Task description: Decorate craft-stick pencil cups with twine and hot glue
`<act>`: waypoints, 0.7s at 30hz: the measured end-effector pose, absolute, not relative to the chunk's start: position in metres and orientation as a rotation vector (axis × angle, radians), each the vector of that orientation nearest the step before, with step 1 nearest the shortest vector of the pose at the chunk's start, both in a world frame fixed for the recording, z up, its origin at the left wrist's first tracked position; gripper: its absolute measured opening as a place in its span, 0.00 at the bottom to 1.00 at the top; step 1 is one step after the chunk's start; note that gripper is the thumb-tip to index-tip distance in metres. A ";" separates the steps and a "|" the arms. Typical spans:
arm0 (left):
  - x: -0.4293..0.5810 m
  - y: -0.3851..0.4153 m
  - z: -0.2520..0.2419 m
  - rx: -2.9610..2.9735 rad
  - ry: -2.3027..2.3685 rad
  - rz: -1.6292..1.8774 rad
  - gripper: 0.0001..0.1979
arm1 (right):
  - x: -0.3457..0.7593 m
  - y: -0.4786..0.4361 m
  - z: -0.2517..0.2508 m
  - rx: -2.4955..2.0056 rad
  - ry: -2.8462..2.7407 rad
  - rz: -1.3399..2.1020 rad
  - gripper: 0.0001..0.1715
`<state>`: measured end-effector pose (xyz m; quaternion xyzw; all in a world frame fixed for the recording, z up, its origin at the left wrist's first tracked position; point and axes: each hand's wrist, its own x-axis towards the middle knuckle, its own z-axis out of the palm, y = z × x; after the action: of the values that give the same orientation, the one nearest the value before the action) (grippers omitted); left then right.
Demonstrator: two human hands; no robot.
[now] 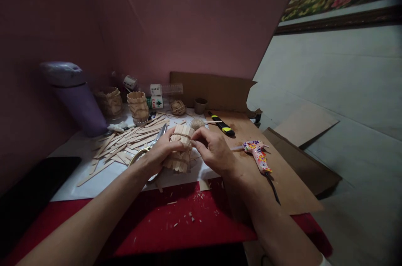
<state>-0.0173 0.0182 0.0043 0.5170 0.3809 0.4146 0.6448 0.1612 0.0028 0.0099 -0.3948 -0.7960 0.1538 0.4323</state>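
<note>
My left hand (158, 153) is closed around a small cup made of upright wooden craft sticks (179, 162), held tilted above the table's front part. A strand of twine (182, 135) runs across the cup near its top, and a second band shows lower down. At the cup's right side, thumb and fingertips of my right hand (214, 148) are pinched together on the twine; the tip of the strand is hidden. Scissors (138, 156) lie partly under my left hand. Just behind the cup sits a ball of twine (197, 123).
Loose craft sticks (125, 144) spread at left. Two finished-looking stick cups (138, 107), a purple bottle (78, 98) and another twine ball (178, 107) stand behind. On cardboard (292, 192) at right lie a utility knife (222, 125) and a flowered glue gun (260, 155).
</note>
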 end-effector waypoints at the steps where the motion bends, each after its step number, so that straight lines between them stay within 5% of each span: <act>1: -0.017 0.018 0.004 1.181 0.865 0.942 0.27 | 0.161 0.003 0.011 -0.977 -1.922 0.531 0.05; 4: -0.017 0.019 0.003 1.194 0.859 0.944 0.26 | 0.162 0.004 0.017 -0.967 -1.751 0.976 0.01; 10: -0.017 0.018 0.005 1.178 0.890 0.943 0.31 | 0.168 0.004 0.021 -1.023 -1.560 1.331 0.13; 17: -0.018 0.018 0.004 1.205 0.882 0.937 0.29 | 0.167 0.007 0.014 -1.097 -1.678 1.040 0.03; 21: -0.017 0.018 0.005 1.205 0.901 0.940 0.27 | 0.164 0.003 0.014 -1.125 -1.900 0.597 0.08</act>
<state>-0.0175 0.0184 0.0047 0.5264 0.3936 0.4109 0.6318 0.1640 0.0025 0.0135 -0.4478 -0.7560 0.2374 0.4143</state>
